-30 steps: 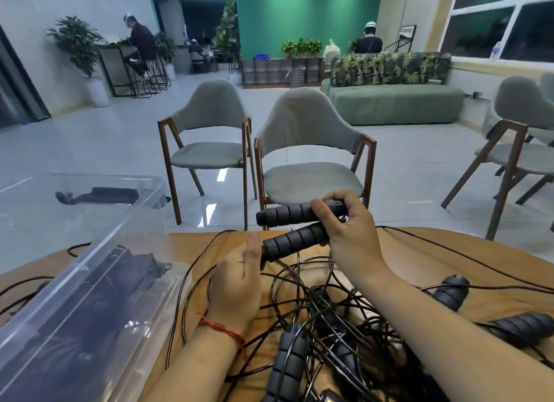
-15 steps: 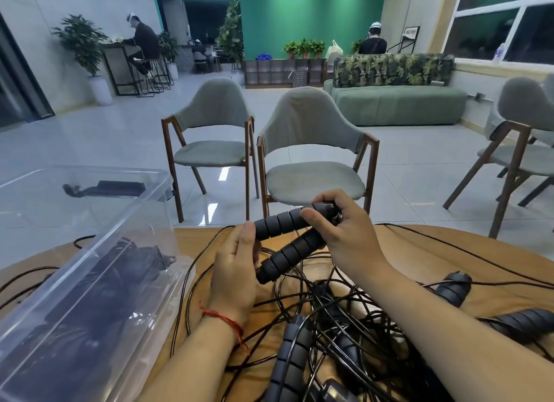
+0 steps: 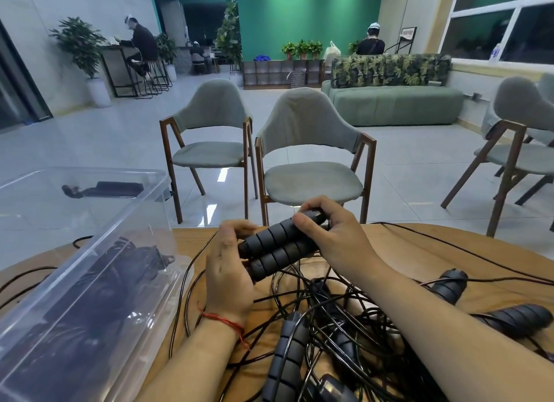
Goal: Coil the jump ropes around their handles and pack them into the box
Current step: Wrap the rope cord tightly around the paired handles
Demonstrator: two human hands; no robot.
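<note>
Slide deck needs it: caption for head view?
Person's left hand and right hand grip a pair of jump-rope handles together above tangled ropes on the table, clear box alongside.

We see two black ribbed handles (image 3: 275, 235), side by side and tilted, raised over a tangle of black ropes (image 3: 338, 317) and loose handles (image 3: 289, 359); at left, the clear box (image 3: 99, 320) holds coiled ropes (image 3: 126, 266).

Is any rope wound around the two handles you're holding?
No: the two handles, gripped side by side by the left hand and right hand, show bare ribbed grips, the cord trailing loose beneath.
</note>
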